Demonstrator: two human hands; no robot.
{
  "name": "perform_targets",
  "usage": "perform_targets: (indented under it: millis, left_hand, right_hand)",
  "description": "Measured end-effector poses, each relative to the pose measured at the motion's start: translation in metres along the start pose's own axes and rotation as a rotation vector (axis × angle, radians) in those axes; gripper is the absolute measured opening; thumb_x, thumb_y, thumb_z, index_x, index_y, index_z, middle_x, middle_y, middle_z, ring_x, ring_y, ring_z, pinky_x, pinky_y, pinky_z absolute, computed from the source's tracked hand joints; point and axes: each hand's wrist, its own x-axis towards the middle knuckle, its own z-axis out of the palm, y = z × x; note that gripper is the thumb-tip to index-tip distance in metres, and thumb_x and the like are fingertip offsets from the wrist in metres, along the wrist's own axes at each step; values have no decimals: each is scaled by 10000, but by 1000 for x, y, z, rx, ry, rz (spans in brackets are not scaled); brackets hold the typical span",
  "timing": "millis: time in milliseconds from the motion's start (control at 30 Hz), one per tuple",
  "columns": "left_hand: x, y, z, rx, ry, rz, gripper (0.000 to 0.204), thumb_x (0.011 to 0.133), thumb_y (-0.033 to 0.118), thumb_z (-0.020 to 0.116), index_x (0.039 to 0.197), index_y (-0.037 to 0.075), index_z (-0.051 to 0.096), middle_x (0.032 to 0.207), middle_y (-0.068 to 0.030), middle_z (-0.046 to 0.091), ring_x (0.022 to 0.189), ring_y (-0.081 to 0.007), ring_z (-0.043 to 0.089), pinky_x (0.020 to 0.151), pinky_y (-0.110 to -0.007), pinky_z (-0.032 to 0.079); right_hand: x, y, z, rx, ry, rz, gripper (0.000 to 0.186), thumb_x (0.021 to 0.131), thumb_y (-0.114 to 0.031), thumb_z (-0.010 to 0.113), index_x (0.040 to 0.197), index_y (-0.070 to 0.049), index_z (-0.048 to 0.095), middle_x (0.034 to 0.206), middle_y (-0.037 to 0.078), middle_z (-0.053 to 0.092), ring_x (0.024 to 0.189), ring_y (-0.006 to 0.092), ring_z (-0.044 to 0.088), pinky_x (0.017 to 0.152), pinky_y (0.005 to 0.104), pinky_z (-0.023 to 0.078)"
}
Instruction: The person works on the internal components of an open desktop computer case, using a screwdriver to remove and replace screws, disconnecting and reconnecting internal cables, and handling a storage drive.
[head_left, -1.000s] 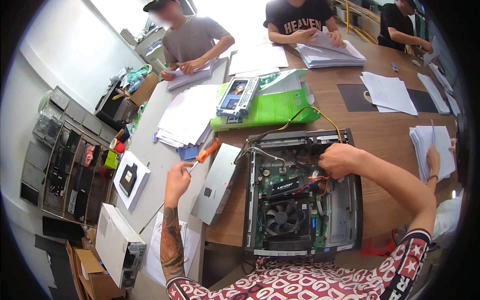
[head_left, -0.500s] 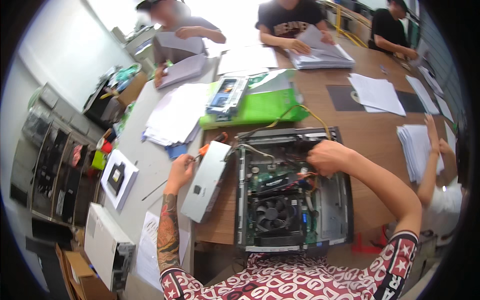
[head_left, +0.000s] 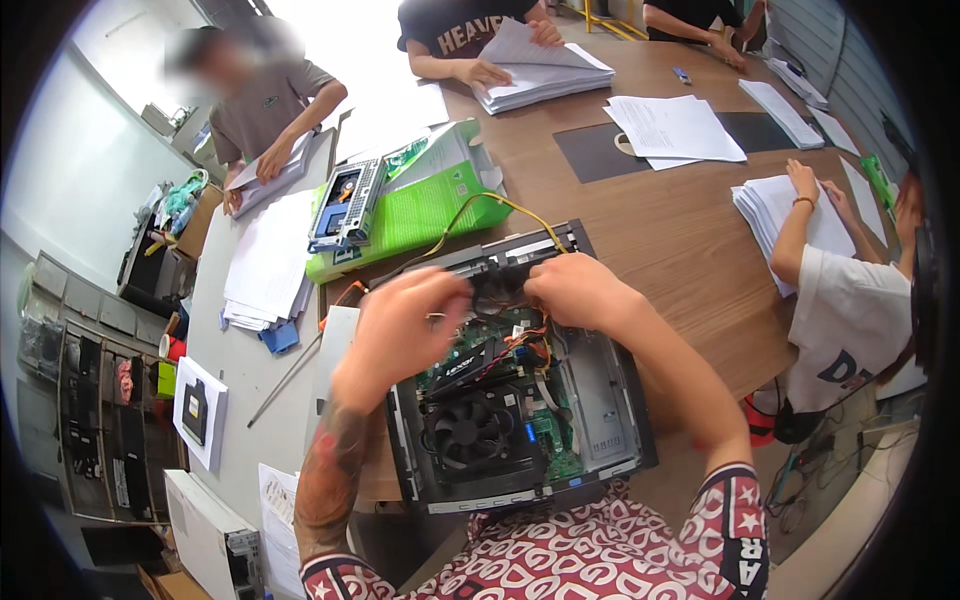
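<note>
A big brown table (head_left: 680, 330) fills much of the room, with a long gray table (head_left: 235, 375) next to it on the left. People work around them: one in a gray shirt (head_left: 265, 105) and one in a black shirt (head_left: 440, 35) sit across with papers, and one in a white shirt (head_left: 850, 305) is on the right side. An open black computer (head_left: 610, 400) is right in front of the person, at the near edge of the brown table. A bright green bag (head_left: 400, 230) lies just past it, with a metal frame (head_left: 347, 205) on top. A silver box (head_left: 335, 345) is to the left of the computer, partly behind the left arm.

The left hand (head_left: 403, 325) is over the far left corner of the computer. Its fingers are bent, but I cannot tell if they pinch anything. The right hand (head_left: 578, 288) reaches in at the far side, close to the wires. Its fingertips are hidden, so I cannot tell what they hold.

A round black fan (head_left: 468, 430) sits inside the computer, near the person. A long, thin screwdriver (head_left: 285, 380) slants by the silver box. A small flat black box (head_left: 462, 368) sits beyond the fan, and thin colored wires (head_left: 538, 335) curl near it.
</note>
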Motion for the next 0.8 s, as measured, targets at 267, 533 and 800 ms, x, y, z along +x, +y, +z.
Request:
perform_targets:
  millis: [267,533,800]
  left_hand:
    - [38,-28,92,38,-351,-127,159,787,137,659,902,31,691,800,-168,697,784,-386,663,721,-473,526]
    - [40,-14,94,-62,-381,-179,121,785,110,626,871,46,683,844,-165,696,818,-373,663,722,-467,536]
    - [43,-5,97,176,-436,-130,154,731,114,681,800,-21,655,837,-194,656,799,-385,640,726,-460,521]
  right_hand:
    - [-4,-2,8,275,245,28,45,792,-35,633,821,-31,667,893,128,650,903,324,645,789,422,520]
    - [-9,4,6,498,511,48,48,816,-42,658,850,-10,671,861,113,621,836,310,622,761,403,521]
    - [-9,1,5,525,554,56,104,844,-98,622,804,-15,671,832,117,594,850,297,614,758,410,523]
